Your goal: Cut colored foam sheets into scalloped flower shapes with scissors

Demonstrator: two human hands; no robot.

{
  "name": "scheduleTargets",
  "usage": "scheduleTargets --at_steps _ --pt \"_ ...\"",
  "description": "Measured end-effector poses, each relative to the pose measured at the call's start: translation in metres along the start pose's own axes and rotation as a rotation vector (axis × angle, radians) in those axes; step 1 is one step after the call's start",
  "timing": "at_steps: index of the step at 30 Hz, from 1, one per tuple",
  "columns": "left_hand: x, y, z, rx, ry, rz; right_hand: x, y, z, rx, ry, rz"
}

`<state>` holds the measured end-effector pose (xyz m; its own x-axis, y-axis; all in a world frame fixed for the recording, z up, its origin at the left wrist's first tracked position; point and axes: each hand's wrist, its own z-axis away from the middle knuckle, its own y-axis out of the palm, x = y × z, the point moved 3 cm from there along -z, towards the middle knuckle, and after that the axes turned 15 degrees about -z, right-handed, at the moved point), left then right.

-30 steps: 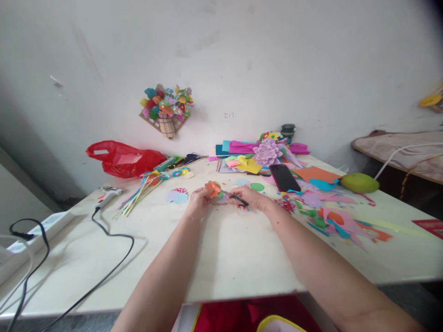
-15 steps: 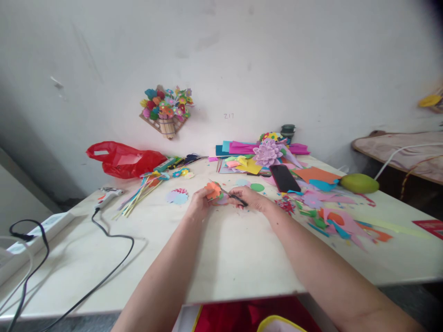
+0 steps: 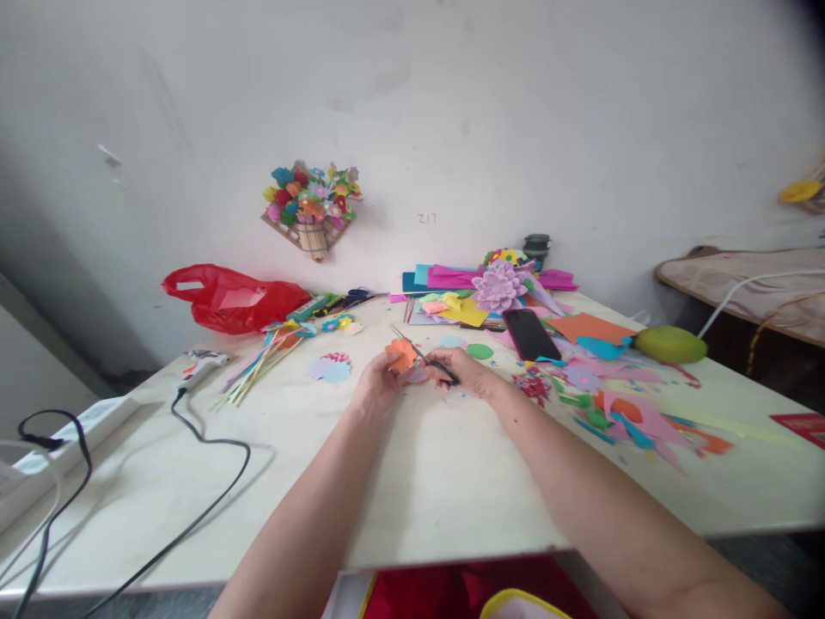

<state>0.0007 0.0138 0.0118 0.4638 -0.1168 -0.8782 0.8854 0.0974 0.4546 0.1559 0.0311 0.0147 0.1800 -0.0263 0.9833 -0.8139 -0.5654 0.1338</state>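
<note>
Left hand (image 3: 375,385) pinching orange flower (image 3: 403,353), right hand (image 3: 467,371) scissors (image 3: 444,371), arms (image 3: 309,494) outstretched.

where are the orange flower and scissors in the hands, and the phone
Orange flower (image 3: 402,354): head view, on its middle
Scissors (image 3: 444,370): head view, on the black handle
Phone (image 3: 529,334): head view, mid-screen

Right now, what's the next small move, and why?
Probably turn the orange flower slightly with the left hand, bringing its edge to the scissors: that hand grips the flower, while the right hand holds the scissors with a blade close to it.
</note>
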Motion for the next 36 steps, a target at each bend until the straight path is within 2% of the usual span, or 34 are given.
scheduleTargets --at_steps 8,16,24,36 --pt "0.002 0.005 0.001 -0.049 -0.035 0.044 0.001 0.006 0.002 -0.078 0.004 -0.033" --pt "0.004 0.007 0.002 -0.109 -0.056 0.058 0.002 0.013 0.001 -0.082 -0.037 -0.040" --pt "0.006 0.011 0.004 -0.141 -0.030 0.084 0.001 0.020 0.000 -0.136 -0.025 -0.068" --pt "0.006 0.013 0.005 -0.129 -0.014 0.061 -0.001 0.024 -0.001 -0.166 -0.040 -0.087"
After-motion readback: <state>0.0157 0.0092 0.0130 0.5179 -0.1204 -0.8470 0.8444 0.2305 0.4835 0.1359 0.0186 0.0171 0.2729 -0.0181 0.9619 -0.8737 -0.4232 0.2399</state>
